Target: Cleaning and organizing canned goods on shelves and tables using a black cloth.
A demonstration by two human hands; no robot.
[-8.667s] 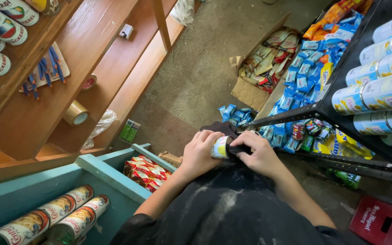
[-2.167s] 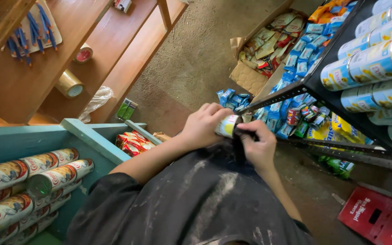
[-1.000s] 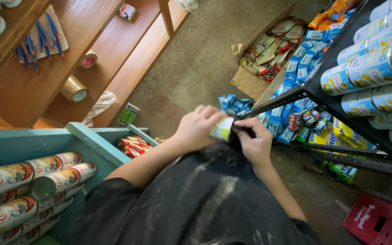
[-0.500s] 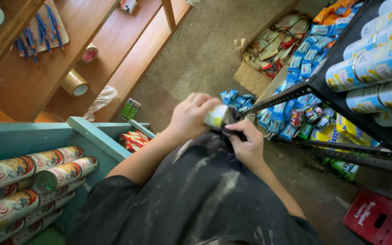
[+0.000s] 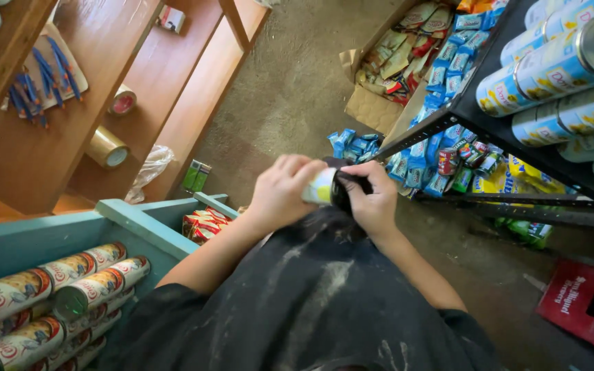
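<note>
We hold a small can point(image 5: 322, 186) in front of our dark shirt point(image 5: 311, 288), our left hand point(image 5: 282, 191) wrapped around its pale yellow body while our right hand point(image 5: 374, 199) clasps a dark cloth point(image 5: 344, 192) against its end. Both hands are clenched on it, well above the concrete floor point(image 5: 290, 89). To our left, a teal shelf point(image 5: 132, 223) carries rows of lying cans point(image 5: 70, 275). To our right, a black rack point(image 5: 462, 113) bears blue cans point(image 5: 558, 62), with blue packets point(image 5: 424, 168) below it.
</note>
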